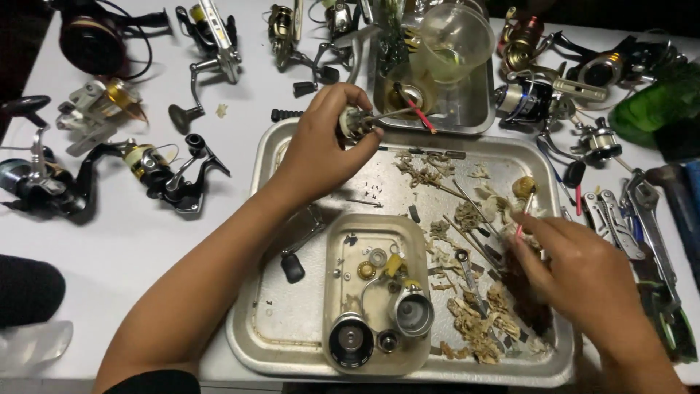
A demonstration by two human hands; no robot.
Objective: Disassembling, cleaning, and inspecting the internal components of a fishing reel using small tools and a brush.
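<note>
Reel part (pixel 355 122) sits in the left hand (pixel 321 149), its grip closed on it above the big tray's (pixel 271 321) far edge. Right hand (pixel 583 270) pinches a thin stick (pixel 522 217); dab gently, hold the part steady.

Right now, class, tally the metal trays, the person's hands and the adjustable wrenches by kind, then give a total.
Metal trays: 3: large tray, small tray, deep tray
Hands: 2: left hand gripping a small reel part, right hand pinching a thin red stick
Adjustable wrenches: 1: wrench
Total: 6
</note>
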